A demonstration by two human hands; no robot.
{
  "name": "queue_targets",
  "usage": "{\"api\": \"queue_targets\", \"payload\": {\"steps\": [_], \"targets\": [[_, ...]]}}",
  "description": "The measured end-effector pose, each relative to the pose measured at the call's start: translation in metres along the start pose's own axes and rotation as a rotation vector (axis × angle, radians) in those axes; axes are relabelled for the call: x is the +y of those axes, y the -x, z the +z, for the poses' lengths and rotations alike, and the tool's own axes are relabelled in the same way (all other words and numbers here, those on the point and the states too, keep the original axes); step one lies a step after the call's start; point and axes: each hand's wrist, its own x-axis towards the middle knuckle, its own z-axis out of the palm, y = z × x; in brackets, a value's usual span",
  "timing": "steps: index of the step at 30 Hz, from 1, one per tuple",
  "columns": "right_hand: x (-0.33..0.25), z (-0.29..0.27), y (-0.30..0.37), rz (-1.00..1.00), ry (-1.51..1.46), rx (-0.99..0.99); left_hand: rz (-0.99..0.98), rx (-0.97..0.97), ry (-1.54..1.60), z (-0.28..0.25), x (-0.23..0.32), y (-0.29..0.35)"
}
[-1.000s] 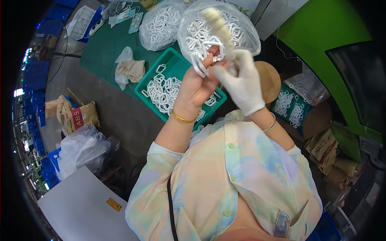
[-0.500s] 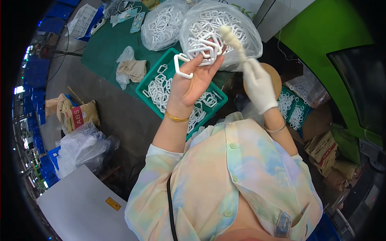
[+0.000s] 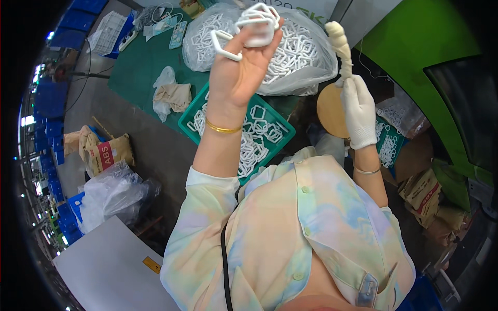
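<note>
My left hand (image 3: 239,75), bare and raised palm up, grips a bunch of white angular plastic rings (image 3: 258,22). One more ring (image 3: 223,51) hangs by the thumb, apart from the bunch. On the right, my gloved right hand (image 3: 359,106) is closed around the lower end of a cream-coloured wrapped stick (image 3: 339,44), knobbly and held upright, apart from the rings. Past my left hand sits a clear plastic bag (image 3: 306,88) full of similar rings. Below it, partly hidden by my left forearm, is a green tray (image 3: 288,136) holding loose rings.
Another clear bag of rings (image 3: 207,44) stands on the green tabletop (image 3: 137,78), with a beige cloth (image 3: 174,97) nearby. A round wooden seat (image 3: 330,111) lies beside my right hand. At right stands a green machine (image 3: 410,46); a grey cabinet (image 3: 111,264) is at lower left.
My left hand has lifted the rings farther away and slightly left. My right hand has drawn off to the right, and the stick has moved clear of the rings.
</note>
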Motion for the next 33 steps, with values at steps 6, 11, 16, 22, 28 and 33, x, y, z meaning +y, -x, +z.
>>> {"api": "queue_targets", "payload": {"steps": [6,11,16,22,28,33], "targets": [[-0.014,0.008,0.001,-0.063,0.149,-0.073,-0.110,0.204,0.135,-0.010,-0.026,-0.001],[-0.011,0.021,0.012,-0.083,0.230,-0.216,-0.115,0.229,0.095,-0.012,-0.032,0.005],[-0.005,0.014,0.004,0.027,0.256,-0.108,-0.041,0.197,0.003,-0.009,-0.039,0.007],[-0.003,0.018,0.009,-0.132,0.298,-0.134,-0.101,0.145,-0.020,-0.002,-0.037,0.011],[-0.015,0.022,-0.001,-0.115,0.193,-0.017,-0.097,0.084,-0.040,-0.013,-0.038,0.017],[-0.013,0.019,-0.014,-0.055,0.187,0.006,-0.092,0.087,-0.123,-0.005,-0.039,0.023]]}}
